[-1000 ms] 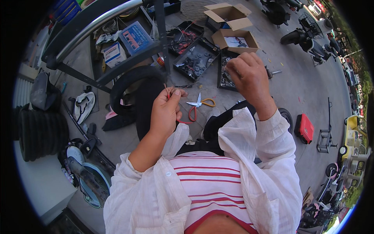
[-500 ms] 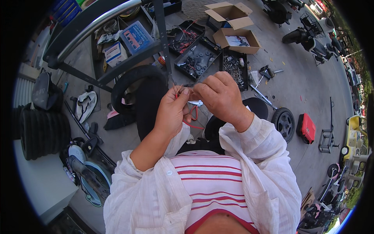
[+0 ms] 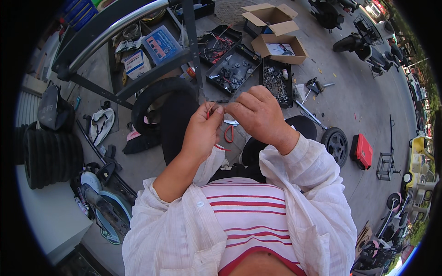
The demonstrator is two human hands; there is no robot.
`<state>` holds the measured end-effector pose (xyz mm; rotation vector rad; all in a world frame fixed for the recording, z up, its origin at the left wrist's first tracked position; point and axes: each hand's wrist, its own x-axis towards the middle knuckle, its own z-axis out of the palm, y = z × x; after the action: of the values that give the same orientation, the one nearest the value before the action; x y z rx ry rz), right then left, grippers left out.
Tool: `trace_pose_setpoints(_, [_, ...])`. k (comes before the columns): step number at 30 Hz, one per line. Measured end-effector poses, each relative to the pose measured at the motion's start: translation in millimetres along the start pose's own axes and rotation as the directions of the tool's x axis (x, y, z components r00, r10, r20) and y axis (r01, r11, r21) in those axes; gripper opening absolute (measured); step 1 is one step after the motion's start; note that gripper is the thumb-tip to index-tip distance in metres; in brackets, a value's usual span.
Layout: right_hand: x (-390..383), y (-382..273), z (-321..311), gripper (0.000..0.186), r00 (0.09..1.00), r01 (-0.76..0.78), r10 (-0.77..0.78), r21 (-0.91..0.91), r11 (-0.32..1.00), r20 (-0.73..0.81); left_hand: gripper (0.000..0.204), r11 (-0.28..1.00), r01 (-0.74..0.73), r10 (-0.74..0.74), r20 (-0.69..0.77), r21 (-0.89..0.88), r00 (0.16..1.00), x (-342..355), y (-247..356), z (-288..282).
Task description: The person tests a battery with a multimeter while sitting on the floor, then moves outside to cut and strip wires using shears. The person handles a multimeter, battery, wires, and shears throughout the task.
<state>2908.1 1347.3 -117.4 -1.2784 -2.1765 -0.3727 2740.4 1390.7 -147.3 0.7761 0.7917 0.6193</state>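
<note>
My left hand (image 3: 200, 129) is closed, pinching a thin red wire (image 3: 208, 113) between thumb and forefinger. The lower end of that wire shows below the palm. Just to its right, my right hand (image 3: 258, 115) is closed with thumb and fingertips pressed together, close to the left fingertips. What it grips, if anything, is too small to make out. Beneath and between the hands lies a pair of red-handled scissors (image 3: 229, 134), its pale blades partly hidden.
A black tyre (image 3: 140, 108) leans at my left knee, under a metal cart frame (image 3: 122, 34). Beyond the hands are black trays of parts (image 3: 225, 76) and open cardboard boxes (image 3: 294, 57). A small wheel (image 3: 335, 146) and a red case (image 3: 362, 152) lie to the right.
The red wire's lower end has drawn in toward my left palm. My right fingertips have shifted slightly, and more of the scissors' handle shows.
</note>
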Motion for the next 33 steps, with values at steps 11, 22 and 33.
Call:
trace_pose_setpoints(11, [4, -5, -3, 0.021, 0.957, -0.279, 0.288, 0.353, 0.893, 0.027, 0.014, 0.877, -0.296, 0.262, 0.141, 0.378, 0.955, 0, -5, -12])
trace_pose_setpoints(22, [-1, -5, -13, 0.020, 0.804, -0.595, 0.470, 0.484, 0.641, 0.365, 0.011, 0.924, -0.232, 0.186, 0.170, 0.306, 0.968, -7, 1, -5])
trace_pose_setpoints(33, [6, -25, -6, 0.039, 0.952, -0.300, 0.300, 0.375, 0.877, 0.060, 0.022, 0.964, -0.199, 0.164, 0.192, 0.179, 0.968, -9, 1, -6])
